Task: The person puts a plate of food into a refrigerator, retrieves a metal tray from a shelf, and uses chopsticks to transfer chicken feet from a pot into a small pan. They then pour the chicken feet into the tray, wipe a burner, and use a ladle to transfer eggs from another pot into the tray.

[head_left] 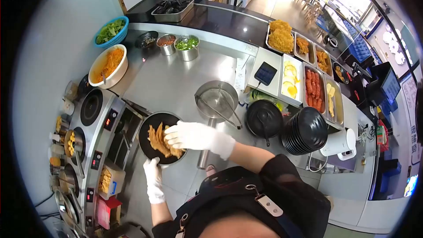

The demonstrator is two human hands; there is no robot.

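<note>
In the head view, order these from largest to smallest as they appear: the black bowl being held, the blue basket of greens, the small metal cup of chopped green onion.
1. black bowl, also nearest the camera.
2. blue basket.
3. metal cup.

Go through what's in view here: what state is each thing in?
Black bowl: holds fried strips, gripped at its rim by the left hand.
Right hand: gloved, resting on the strips.
Steel pot: open, utensils inside.
Black pot: lid on.
Bowl stack: nested, unused.
Orange bowl: full.
</note>
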